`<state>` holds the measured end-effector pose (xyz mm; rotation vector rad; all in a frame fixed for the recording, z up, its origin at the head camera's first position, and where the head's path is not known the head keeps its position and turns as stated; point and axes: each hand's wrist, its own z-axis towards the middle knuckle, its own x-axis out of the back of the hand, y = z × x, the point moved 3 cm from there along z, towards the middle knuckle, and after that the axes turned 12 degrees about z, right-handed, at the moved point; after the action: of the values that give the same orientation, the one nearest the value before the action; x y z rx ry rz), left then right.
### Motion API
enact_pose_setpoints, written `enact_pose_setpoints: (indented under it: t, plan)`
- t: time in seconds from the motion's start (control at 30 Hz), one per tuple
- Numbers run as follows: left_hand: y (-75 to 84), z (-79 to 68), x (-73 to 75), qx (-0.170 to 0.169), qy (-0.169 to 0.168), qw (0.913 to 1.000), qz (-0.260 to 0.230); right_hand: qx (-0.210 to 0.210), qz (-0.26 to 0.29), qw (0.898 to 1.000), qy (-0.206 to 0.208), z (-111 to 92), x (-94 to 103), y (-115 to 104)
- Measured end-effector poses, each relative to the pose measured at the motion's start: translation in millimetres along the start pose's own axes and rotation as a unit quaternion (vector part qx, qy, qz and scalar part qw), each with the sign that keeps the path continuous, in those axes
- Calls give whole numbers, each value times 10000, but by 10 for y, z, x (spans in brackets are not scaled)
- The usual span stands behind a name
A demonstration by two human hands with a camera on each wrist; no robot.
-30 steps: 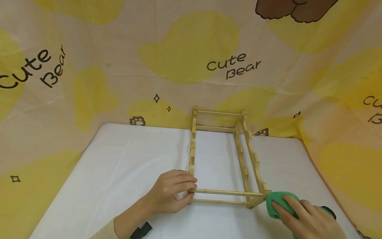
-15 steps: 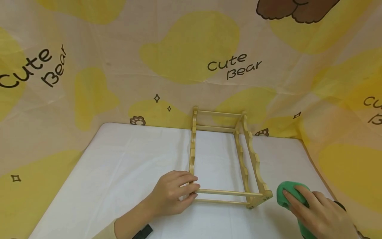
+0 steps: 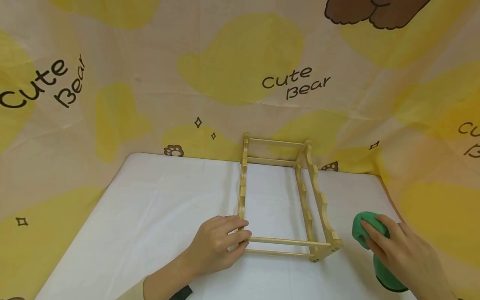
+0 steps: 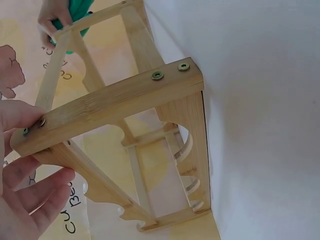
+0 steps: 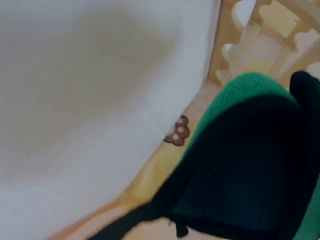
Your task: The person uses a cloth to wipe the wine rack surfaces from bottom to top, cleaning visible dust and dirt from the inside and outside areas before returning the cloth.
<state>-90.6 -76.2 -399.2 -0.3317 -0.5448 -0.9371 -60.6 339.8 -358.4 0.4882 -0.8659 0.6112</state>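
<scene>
A pale wooden rack [image 3: 321, 199] with scalloped side rails and thin crossbars stands on the white table. My left hand [image 3: 217, 243] holds its near left corner; in the left wrist view, the thumb lies over one face of the end bar [image 4: 105, 102] and the fingers curl behind it. To the right of the rack, apart from it, my right hand [image 3: 408, 250] grips a bunched green cloth [image 3: 369, 225]. Part of that cloth hangs below the palm, showing a dark edge. The right wrist view is largely filled by the cloth [image 5: 250, 85], which hides the fingers there.
White cloth covers the table [image 3: 168, 200]. A patterned yellow and beige curtain [image 3: 240, 62] rises behind it and on both sides, close to the rack's far end. A black strap [image 3: 181, 293] is near my left wrist.
My right hand has moved off the rack's near right corner, going right and away from me with the green cloth. The left hand has shifted its fingers slightly on its corner; the rack stays put.
</scene>
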Motion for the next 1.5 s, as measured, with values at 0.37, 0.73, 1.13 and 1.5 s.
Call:
enact_pose_setpoints:
  t: [0.37, 0.73, 1.13, 1.5]
  plan:
    - [-10, -17, 6, -6, -18, 9997, -253, -493, 122, 9984, 230, -54, -179, 121]
    - [-21, -63, 84, -51, 133, 9987, -492, -622, 64, 9978, 233, -63, -192, 173]
    - [-80, -140, 192, -334, 396, 9957, -767, -663, 77, 9975, 233, -79, -191, 207]
    - [-338, -242, 255, -321, 93, 9869, -1577, -735, 65, 9970, 235, -130, -235, 275]
